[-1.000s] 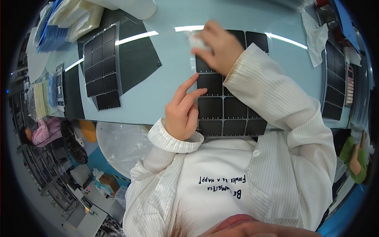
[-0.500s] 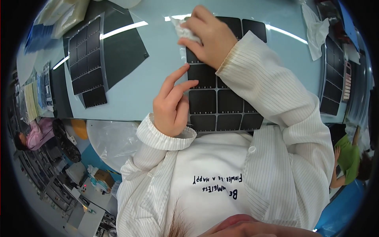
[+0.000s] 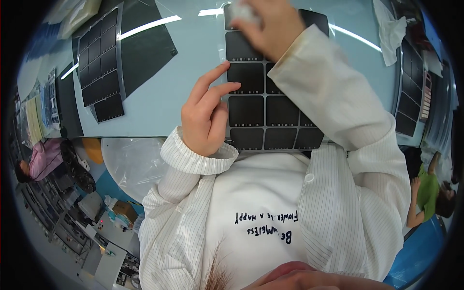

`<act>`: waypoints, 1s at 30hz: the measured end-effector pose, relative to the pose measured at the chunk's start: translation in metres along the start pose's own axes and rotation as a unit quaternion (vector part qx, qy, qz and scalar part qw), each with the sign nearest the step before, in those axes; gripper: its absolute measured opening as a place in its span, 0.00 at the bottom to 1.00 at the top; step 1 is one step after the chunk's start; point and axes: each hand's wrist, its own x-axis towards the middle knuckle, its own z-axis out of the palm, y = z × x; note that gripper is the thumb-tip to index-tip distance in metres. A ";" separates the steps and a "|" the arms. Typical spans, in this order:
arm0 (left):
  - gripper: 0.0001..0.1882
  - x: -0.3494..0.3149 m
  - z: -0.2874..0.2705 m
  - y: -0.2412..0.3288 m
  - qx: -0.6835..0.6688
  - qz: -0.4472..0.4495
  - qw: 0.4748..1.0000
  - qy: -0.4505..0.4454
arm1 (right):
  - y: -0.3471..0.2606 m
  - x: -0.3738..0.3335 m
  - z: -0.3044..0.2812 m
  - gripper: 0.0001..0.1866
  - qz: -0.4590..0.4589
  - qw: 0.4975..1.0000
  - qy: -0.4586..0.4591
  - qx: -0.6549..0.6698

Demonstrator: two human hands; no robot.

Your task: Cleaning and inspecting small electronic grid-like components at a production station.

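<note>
A sheet of glossy black rectangular panels (image 3: 246,111), set in rows with small pale marks along their lower edges, lies on the glass-topped table in front of me. My right hand (image 3: 278,29) is over its far end, closed around a crumpled white wipe (image 3: 245,14) that is blurred by motion. Whether the wipe presses on the panels cannot be told. My left hand (image 3: 207,108) rests at the sheet's left edge. Its index and middle fingers are stretched onto the panels, the others loosely curled. My right hand and sleeve hide part of the sheet.
Another black-panelled sheet (image 3: 99,67) lies at the left by a dark flat piece (image 3: 147,43). A third panelled sheet (image 3: 408,89) is at the right, near a crumpled white cloth (image 3: 390,36). Below the table edge stands a round plastic-covered container (image 3: 133,166). Two people are nearby.
My right hand has slid the wipe rightward and farther away over the sheet's far end. My left hand keeps its place at the edge. The whole view has shifted slightly.
</note>
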 end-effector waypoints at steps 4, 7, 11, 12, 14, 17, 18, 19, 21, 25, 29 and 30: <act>0.19 -0.002 0.000 0.001 0.004 0.002 1.000 0.019 | 0.010 0.004 -0.004 0.13 -0.023 0.999 0.031 0.010; 0.18 0.001 -0.003 0.006 -0.003 -0.010 1.000 -0.011 | 0.015 0.003 -0.012 0.13 -0.010 0.998 0.046 -0.032; 0.18 0.000 -0.001 0.003 0.000 -0.009 1.000 0.007 | 0.016 -0.022 -0.001 0.15 -0.074 0.997 0.022 -0.012; 0.18 -0.001 -0.002 0.003 -0.002 -0.007 1.000 0.005 | 0.020 -0.022 -0.012 0.14 -0.090 0.995 0.039 -0.009; 0.18 -0.001 -0.003 0.004 -0.004 -0.003 1.000 0.009 | 0.053 -0.019 -0.036 0.14 -0.043 0.989 0.102 -0.099; 0.18 0.001 -0.001 0.005 -0.003 0.007 1.000 0.014 | 0.057 -0.036 -0.042 0.15 -0.022 0.991 0.107 -0.078; 0.18 0.000 -0.002 0.006 -0.010 -0.008 1.000 0.013 | 0.045 -0.043 -0.040 0.16 -0.023 0.993 0.084 -0.079; 0.18 0.002 -0.002 0.007 -0.016 -0.021 1.000 0.009 | 0.034 -0.051 -0.038 0.17 -0.092 0.993 0.056 -0.050; 0.19 0.002 -0.002 0.006 -0.016 -0.018 1.000 0.019 | 0.032 -0.060 -0.041 0.17 -0.060 0.997 0.036 -0.020; 0.19 0.000 -0.002 0.004 -0.014 -0.001 1.000 0.025 | 0.083 -0.055 -0.086 0.16 0.062 0.983 0.125 -0.120; 0.18 -0.001 -0.001 0.004 -0.021 -0.009 0.999 0.028 | 0.098 -0.055 -0.117 0.20 0.110 0.969 0.147 -0.164; 0.18 0.001 -0.001 0.005 -0.021 -0.007 0.999 0.030 | 0.105 -0.059 -0.126 0.20 0.107 0.969 0.148 -0.164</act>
